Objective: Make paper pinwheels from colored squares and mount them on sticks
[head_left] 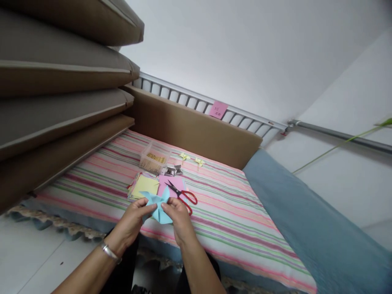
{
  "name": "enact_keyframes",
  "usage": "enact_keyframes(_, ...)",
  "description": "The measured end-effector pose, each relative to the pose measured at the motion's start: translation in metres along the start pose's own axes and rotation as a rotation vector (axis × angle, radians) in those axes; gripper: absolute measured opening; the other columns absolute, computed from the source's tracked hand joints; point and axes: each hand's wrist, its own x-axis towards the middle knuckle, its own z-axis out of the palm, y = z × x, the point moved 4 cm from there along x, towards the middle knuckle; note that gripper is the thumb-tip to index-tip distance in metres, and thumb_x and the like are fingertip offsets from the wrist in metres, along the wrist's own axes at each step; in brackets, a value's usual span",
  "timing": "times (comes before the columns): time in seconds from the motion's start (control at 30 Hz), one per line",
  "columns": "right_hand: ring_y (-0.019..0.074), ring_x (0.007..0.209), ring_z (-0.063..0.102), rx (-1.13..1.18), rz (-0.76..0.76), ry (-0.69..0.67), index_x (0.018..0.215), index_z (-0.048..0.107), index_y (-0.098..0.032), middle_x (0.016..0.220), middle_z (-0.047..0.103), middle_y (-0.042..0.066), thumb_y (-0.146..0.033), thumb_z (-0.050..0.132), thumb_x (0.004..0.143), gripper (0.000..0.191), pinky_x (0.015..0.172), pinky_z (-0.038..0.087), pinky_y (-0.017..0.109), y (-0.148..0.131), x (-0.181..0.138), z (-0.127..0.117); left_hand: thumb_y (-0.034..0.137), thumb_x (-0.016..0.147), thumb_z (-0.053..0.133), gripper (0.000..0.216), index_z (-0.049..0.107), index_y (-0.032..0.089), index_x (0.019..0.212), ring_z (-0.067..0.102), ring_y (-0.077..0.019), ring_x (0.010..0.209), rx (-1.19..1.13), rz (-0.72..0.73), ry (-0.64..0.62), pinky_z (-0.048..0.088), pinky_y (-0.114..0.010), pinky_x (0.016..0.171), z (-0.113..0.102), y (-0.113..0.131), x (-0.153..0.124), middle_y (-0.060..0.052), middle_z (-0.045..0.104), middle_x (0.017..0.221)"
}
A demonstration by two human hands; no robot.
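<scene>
A light-blue paper pinwheel (159,202) with several pointed blades is held up between my two hands. My left hand (139,212), below a silver bracelet on the wrist, pinches its left side with the thumb near the centre. On the other side, my right hand (179,214) grips it with thumb and fingers. Just beyond lie red-handled scissors (180,192), blades pointing up and left, on a pink sheet of paper (171,182). Left of that is a stack of coloured paper (145,185) topped with yellow.
A clear plastic box (154,157) holds thin wooden sticks. Beside it sits a small black-and-white packet (173,170). Two small yellow pinwheels (184,157) lie farther back on the striped cloth (226,208). Stacked cushioned boards (67,110) rise at the left, and a brown board (196,130) stands behind.
</scene>
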Motion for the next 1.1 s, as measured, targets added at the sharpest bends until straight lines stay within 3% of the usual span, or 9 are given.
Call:
enact_keyframes(0.1,0.0207,0.087,0.063,-0.174,-0.163,0.147,0.102,0.059,-0.018,0.095,0.066,0.007,-0.031,0.068,0.070,0.036,0.076,0.050,0.033,-0.015,-0.007,-0.007,0.030,0.059,0.077,0.020,0.067,0.015,0.069,0.058,-0.0155,0.064,0.112,0.076,0.071,0.044,-0.027,0.068,-0.003,0.006,-0.004,-0.002,0.067,0.066)
enact_keyframes(0.2,0.0230,0.109,0.053,-0.446,-0.389,0.208,0.096,0.064,-0.020,0.113,0.060,0.009,-0.027,0.064,0.074,0.023,0.093,0.042,0.038,-0.034,-0.020,-0.006,0.030,0.062,0.074,0.016,0.066,0.016,0.064,0.057,-0.0159,0.064,0.304,0.213,0.130,0.043,-0.026,0.066,-0.006,0.015,-0.008,0.000,0.065,0.064)
enact_keyframes(0.27,0.0245,0.116,0.047,-0.545,-0.457,0.212,0.092,0.068,-0.022,0.121,0.056,0.009,-0.027,0.061,0.078,0.016,0.097,0.038,0.040,-0.041,-0.028,-0.003,0.028,0.064,0.072,0.012,0.067,0.017,0.063,0.056,-0.0165,0.064,0.437,0.310,0.147,0.042,-0.026,0.065,-0.005,0.022,-0.011,0.000,0.064,0.063)
enact_keyframes(0.47,0.0256,0.118,0.046,-0.582,-0.458,0.215,0.084,0.071,-0.023,0.122,0.056,0.009,-0.033,0.057,0.082,0.017,0.095,0.039,0.040,-0.044,-0.038,0.002,0.026,0.068,0.069,0.006,0.072,0.021,0.071,0.059,-0.0199,0.074,0.641,0.545,0.118,0.043,-0.027,0.070,0.007,0.037,-0.028,-0.004,0.068,0.073)
enact_keyframes(0.57,0.0245,0.118,0.047,-0.587,-0.434,0.220,0.072,0.070,-0.020,0.115,0.059,0.010,-0.033,0.056,0.083,0.022,0.098,0.035,0.037,-0.046,-0.040,0.002,0.025,0.068,0.068,0.005,0.073,0.023,0.070,0.060,-0.0206,0.076,0.670,0.620,0.100,0.042,-0.032,0.085,0.013,0.041,-0.034,-0.004,0.069,0.073)
enact_keyframes(0.7,0.0235,0.111,0.050,-0.580,-0.400,0.219,0.066,0.067,-0.020,0.101,0.063,0.007,-0.033,0.058,0.080,0.021,0.094,0.036,0.033,-0.050,-0.044,0.000,0.022,0.067,0.068,0.007,0.073,0.026,0.070,0.062,-0.0207,0.076,0.699,0.656,0.080,0.028,-0.040,0.104,0.018,0.041,-0.036,-0.001,0.070,0.073)
enact_keyframes(1.1,0.0210,0.086,0.056,-0.539,-0.361,0.189,0.062,0.063,-0.021,0.075,0.061,0.002,-0.029,0.064,0.071,0.012,0.077,0.042,0.029,-0.056,-0.045,-0.003,0.020,0.076,0.060,0.013,0.071,0.027,0.078,0.064,-0.0195,0.078,0.896,0.787,-0.019,0.029,-0.041,0.104,0.029,0.041,-0.045,-0.002,0.071,0.079)
